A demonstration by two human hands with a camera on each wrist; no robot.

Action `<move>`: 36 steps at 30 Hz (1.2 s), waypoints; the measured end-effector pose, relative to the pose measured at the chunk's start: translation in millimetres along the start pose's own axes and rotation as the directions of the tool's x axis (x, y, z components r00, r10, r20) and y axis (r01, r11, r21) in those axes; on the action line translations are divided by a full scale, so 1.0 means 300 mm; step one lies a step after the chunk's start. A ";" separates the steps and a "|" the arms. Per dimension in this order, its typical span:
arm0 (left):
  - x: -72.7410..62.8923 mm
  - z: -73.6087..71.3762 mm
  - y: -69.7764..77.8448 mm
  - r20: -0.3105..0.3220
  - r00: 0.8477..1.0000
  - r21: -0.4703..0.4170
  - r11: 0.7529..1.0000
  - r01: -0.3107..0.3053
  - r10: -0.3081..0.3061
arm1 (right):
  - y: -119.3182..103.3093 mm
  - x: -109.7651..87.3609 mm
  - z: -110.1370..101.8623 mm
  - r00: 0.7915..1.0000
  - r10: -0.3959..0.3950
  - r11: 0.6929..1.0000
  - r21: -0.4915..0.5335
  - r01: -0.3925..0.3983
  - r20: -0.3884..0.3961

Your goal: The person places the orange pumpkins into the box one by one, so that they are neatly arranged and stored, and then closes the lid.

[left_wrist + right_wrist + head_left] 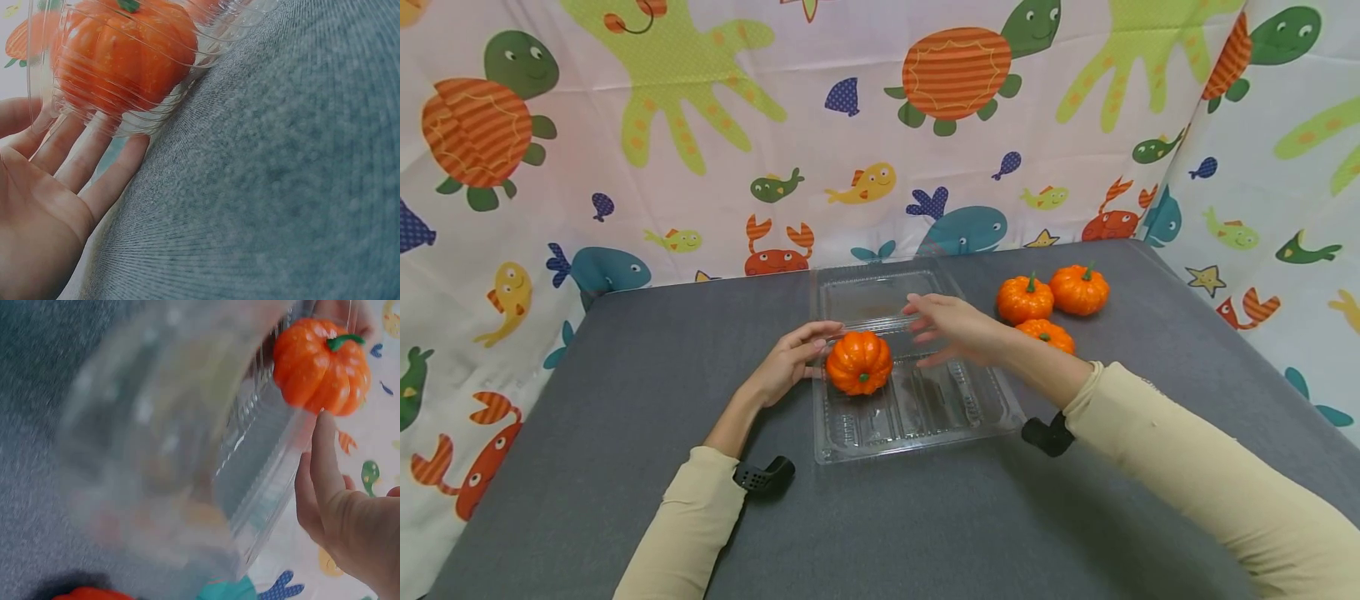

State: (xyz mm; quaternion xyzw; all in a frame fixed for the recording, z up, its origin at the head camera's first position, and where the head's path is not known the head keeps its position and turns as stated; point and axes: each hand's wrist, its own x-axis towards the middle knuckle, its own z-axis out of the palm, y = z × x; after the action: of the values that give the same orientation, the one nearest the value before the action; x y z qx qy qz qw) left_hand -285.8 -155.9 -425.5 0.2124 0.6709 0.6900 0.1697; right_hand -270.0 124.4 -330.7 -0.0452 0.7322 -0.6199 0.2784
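Observation:
A clear plastic clamshell container lies with its lid folded back, away from the person. One small orange pumpkin with a green stem sits in its left part. My left hand is at the container's left side, its long fingers extended against the clear wall beside the pumpkin. Above the middle of the container, my right hand reaches in from the right with fingers spread and nothing held. In the right wrist view its index fingertip overlaps the pumpkin's lower edge.
Three more orange pumpkins stand in a group right of the container: a left one, a right one and a front one, partly behind the right forearm. A grey cloth covers the table. Printed curtains hang behind and at the sides.

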 end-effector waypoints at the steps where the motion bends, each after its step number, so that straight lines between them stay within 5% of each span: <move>1: 0.000 0.000 0.000 0.000 1.000 0.001 1.000 0.000 0.000 | 0.001 0.000 -0.010 1.000 0.000 1.000 0.003 0.000 -0.002; 18: 0.003 -0.003 -0.005 0.002 1.000 -0.014 1.000 0.013 -0.013 | -0.010 -0.072 -0.221 0.994 -0.025 0.992 0.124 0.038 -0.102; 36: 0.000 -0.004 -0.005 0.010 1.000 -0.020 1.000 0.004 -0.004 | 0.041 -0.175 -0.463 0.982 0.034 0.961 0.275 0.019 -0.186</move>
State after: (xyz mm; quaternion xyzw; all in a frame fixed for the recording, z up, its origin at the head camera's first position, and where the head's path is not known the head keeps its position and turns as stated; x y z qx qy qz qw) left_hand -286.6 -156.9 -426.9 0.2127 0.6635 0.6952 0.1766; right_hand -286.9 271.3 -313.0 0.0560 0.6620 -0.7163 0.2135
